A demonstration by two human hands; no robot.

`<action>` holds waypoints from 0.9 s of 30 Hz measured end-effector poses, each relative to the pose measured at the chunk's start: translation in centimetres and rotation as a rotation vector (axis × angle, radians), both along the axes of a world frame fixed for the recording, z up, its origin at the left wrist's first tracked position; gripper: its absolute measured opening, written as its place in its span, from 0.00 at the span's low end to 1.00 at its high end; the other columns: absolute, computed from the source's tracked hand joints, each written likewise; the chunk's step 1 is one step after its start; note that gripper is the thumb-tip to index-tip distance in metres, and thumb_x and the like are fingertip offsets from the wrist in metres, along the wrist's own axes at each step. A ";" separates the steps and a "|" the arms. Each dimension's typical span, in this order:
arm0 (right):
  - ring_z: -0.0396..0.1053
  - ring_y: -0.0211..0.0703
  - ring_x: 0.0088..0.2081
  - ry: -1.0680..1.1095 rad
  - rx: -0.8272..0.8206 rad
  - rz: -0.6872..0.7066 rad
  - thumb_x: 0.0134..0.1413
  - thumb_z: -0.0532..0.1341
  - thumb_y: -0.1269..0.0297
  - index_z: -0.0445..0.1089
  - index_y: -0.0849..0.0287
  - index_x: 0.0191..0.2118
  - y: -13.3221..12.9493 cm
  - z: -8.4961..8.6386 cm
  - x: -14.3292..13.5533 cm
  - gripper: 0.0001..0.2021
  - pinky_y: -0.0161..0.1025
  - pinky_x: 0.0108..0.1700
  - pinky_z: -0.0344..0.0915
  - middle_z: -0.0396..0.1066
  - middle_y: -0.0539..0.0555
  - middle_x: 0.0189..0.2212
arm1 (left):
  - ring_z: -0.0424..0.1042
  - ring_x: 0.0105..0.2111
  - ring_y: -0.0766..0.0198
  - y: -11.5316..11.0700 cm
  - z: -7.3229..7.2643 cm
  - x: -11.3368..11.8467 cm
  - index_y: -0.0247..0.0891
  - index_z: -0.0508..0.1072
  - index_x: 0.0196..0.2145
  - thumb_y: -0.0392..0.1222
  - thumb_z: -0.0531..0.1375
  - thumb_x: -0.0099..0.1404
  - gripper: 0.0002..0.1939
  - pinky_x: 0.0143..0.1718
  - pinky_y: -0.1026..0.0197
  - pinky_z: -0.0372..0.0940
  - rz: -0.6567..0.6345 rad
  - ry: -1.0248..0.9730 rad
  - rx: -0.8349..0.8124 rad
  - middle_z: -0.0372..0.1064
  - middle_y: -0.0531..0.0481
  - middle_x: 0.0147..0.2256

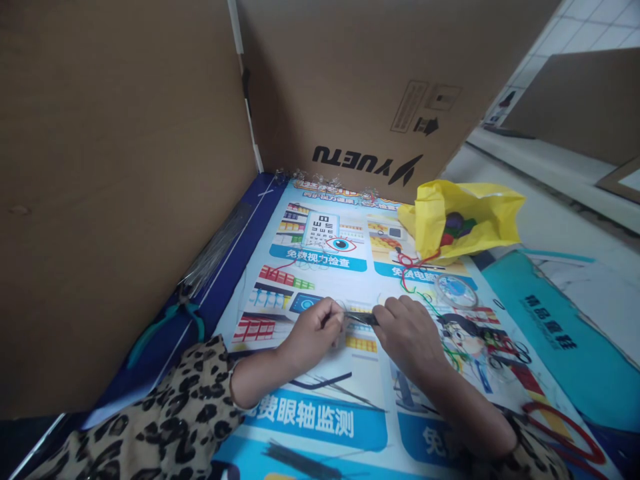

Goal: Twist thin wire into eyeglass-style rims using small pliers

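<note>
Above the middle of the printed sheet, my left hand [320, 327] is closed in a pinch on what looks like a thin wire; most of it is hidden by the fingers. My right hand [407, 330] is wrapped around a pair of pliers [364, 319], whose handles are covered by the palm. Their dark, narrow jaws point left and meet my left fingertips. Below my hands, a few dark thin rods [333, 383] lie across the sheet. A bundle of cut wires [297, 460] rests near the bottom edge.
Cardboard walls [340, 87] enclose the left and back. Teal-handled pliers [186, 312] lie at left beside long wires [217, 250]. A yellow bag [470, 230] with coloured balls stands back right, near a clear roll [456, 291]. A teal package [565, 340] and red coil [565, 413] lie right.
</note>
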State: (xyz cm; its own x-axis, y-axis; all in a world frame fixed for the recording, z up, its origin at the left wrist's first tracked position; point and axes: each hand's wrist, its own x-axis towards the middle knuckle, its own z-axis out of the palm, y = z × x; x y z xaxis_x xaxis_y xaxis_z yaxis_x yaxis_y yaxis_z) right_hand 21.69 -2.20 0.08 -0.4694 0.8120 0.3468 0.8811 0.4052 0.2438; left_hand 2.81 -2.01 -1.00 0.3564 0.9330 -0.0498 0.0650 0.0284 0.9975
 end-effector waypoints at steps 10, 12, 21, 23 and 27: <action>0.56 0.43 0.29 -0.011 -0.036 -0.001 0.49 0.58 0.69 0.66 0.58 0.24 -0.1 -0.1 0.1 0.05 0.40 0.32 0.45 0.64 0.53 0.23 | 0.54 0.19 0.73 0.2 -0.3 -0.2 0.37 0.59 0.25 0.38 0.50 0.60 0.07 0.22 0.68 0.51 -0.044 -0.082 -0.078 0.56 0.58 0.20; 0.58 0.43 0.30 0.005 -0.095 -0.015 0.50 0.58 0.68 0.67 0.58 0.25 -0.1 0.0 0.1 0.05 0.39 0.33 0.46 0.65 0.53 0.24 | 0.54 0.18 0.73 0.4 -0.3 -0.2 0.37 0.59 0.25 0.39 0.51 0.60 0.07 0.22 0.68 0.51 -0.064 -0.119 -0.106 0.56 0.58 0.19; 0.62 0.36 0.27 0.284 -0.701 -0.091 0.57 0.50 0.54 0.63 0.58 0.25 0.1 0.9 0.2 0.16 0.33 0.28 0.49 0.66 0.50 0.24 | 0.52 0.16 0.74 1.0 -0.7 -0.5 0.35 0.60 0.24 0.43 0.53 0.60 0.11 0.20 0.68 0.47 -0.243 -0.270 -0.215 0.55 0.58 0.16; 0.60 0.35 0.26 0.343 -0.777 -0.072 0.56 0.50 0.53 0.62 0.58 0.23 0.3 0.9 0.3 0.17 0.32 0.27 0.48 0.64 0.48 0.22 | 0.52 0.16 0.73 1.1 -0.8 -0.6 0.35 0.61 0.24 0.43 0.53 0.61 0.11 0.20 0.67 0.47 -0.271 -0.278 -0.219 0.54 0.58 0.15; 0.58 0.34 0.25 0.412 -0.812 -0.021 0.56 0.50 0.52 0.61 0.59 0.23 0.4 0.8 0.6 0.18 0.32 0.26 0.48 0.62 0.47 0.20 | 0.52 0.16 0.73 1.3 -1.2 -0.7 0.35 0.61 0.24 0.43 0.53 0.61 0.11 0.21 0.68 0.48 -0.290 -0.323 -0.248 0.52 0.59 0.14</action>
State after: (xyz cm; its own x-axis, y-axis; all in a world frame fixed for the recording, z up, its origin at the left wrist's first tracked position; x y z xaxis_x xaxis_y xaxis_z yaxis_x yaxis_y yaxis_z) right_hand 22.28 -1.76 0.86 -0.4172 0.8869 -0.1987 0.8444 0.2973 -0.4457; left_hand 2.14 -0.73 -2.20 0.6335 0.7671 -0.1015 -0.2060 0.2936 0.9335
